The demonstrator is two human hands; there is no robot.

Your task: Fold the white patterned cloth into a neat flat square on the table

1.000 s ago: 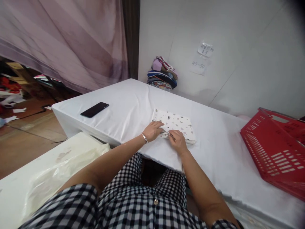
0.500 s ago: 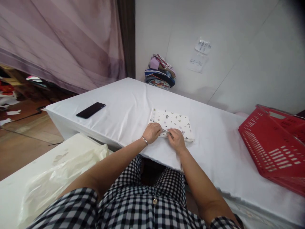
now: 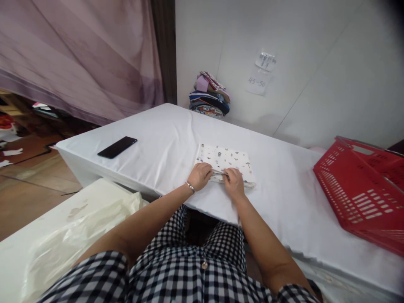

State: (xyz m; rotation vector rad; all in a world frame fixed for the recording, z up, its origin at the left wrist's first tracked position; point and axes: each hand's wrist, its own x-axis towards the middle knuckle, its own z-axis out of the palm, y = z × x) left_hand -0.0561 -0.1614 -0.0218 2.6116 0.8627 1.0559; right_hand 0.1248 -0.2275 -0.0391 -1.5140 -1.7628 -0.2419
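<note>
A folded white cloth (image 3: 225,156) with small dark and coloured prints lies on the table in front of me. My left hand (image 3: 200,176) grips its near edge on the left side, fingers pinched together. A short way to the right, my right hand (image 3: 234,182) pinches the same near edge. Between the hands the edge is lifted a little, and several folded layers show beneath it. The fingertips are partly hidden in the fabric. A bracelet (image 3: 190,187) circles my left wrist.
The table wears a white tablecloth (image 3: 158,139). A black phone (image 3: 117,147) lies at left, a red plastic basket (image 3: 356,189) stands at right. Folded fabrics (image 3: 210,97) are piled by the wall. A white side surface with a plastic bag (image 3: 82,235) is at my lower left.
The view has shifted slightly. Both hands stay at the cloth's near edge, with only a slight change in the finger positions.
</note>
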